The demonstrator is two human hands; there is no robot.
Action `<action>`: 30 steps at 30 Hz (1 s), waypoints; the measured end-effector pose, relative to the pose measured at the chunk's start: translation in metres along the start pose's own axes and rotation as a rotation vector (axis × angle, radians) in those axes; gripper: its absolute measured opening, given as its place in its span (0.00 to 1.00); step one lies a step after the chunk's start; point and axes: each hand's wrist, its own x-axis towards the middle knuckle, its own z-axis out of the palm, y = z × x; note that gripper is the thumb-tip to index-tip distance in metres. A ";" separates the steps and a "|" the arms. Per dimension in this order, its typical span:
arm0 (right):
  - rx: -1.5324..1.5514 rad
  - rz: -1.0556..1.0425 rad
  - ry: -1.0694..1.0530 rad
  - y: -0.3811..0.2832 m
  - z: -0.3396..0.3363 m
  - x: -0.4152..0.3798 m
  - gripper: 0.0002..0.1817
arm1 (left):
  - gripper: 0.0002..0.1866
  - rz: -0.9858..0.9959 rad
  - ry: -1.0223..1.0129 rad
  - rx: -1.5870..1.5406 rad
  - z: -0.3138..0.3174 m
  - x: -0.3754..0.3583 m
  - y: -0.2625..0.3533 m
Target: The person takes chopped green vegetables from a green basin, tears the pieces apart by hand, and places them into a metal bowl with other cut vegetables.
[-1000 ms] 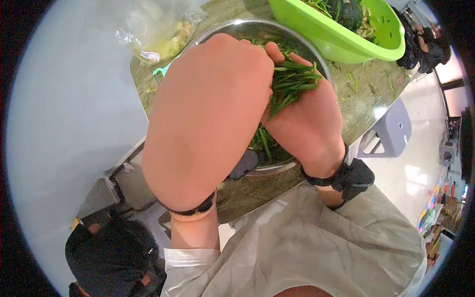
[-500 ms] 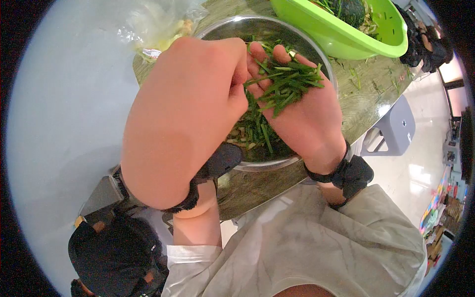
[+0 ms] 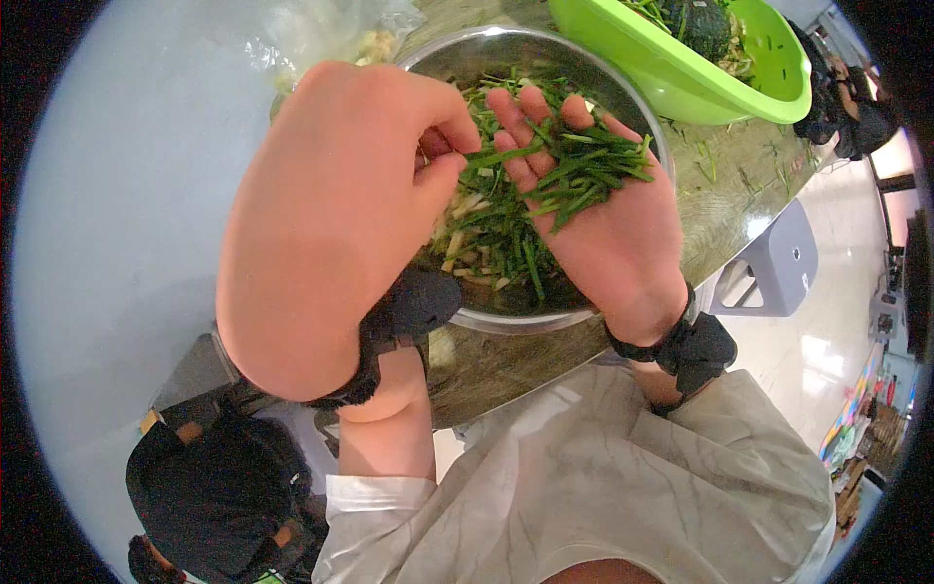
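Observation:
My right hand (image 3: 632, 234) is turned palm up over a steel bowl (image 3: 467, 316), cradling a small heap of cut green chives (image 3: 598, 170). Its fingers are slightly curled and point away from me. Just to the left, my left hand (image 3: 341, 195) pinches a thin green chive piece between thumb and fingertips, close to the fingers of my right hand. More chopped chives (image 3: 525, 253), mixed with pale stem pieces, lie inside the bowl below. Both wrists wear black bands.
A lime green basin (image 3: 671, 83) with greens and a dark round item stands at the back right. A clear plastic bag (image 3: 341, 34) lies behind my left hand. Scraps dot the table (image 3: 730, 195). A grey stool (image 3: 778, 258) stands right; a black bag-like thing (image 3: 219, 477) sits lower left.
My left hand has drawn left, away from the right palm, with a chive piece in its pinch. My right hand has shifted slightly right, still bearing the chives.

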 end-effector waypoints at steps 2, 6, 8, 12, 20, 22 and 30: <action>-0.017 -0.039 -0.039 0.000 -0.002 0.001 0.18 | 0.09 -0.014 -0.003 0.039 0.000 0.000 -0.002; 0.021 -0.057 -0.005 0.000 0.000 0.002 0.19 | 0.09 -0.065 -0.013 0.120 0.000 0.002 -0.003; 0.049 -0.061 0.020 0.001 0.001 0.003 0.21 | 0.09 -0.083 0.010 0.140 0.000 0.002 -0.003; 0.006 -0.122 -0.001 0.004 0.003 0.002 0.22 | 0.09 -0.071 0.067 0.196 -0.001 -0.003 -0.001; -0.022 -0.183 -0.039 0.005 0.003 0.001 0.23 | 0.07 -0.029 0.080 0.225 0.011 0.002 -0.010; -0.006 -0.175 -0.104 0.004 0.002 -0.001 0.20 | 0.07 0.027 0.119 0.180 0.018 0.004 -0.011; 0.036 -0.152 -0.120 0.003 0.004 -0.002 0.18 | 0.09 -0.005 0.006 0.196 0.020 0.005 0.006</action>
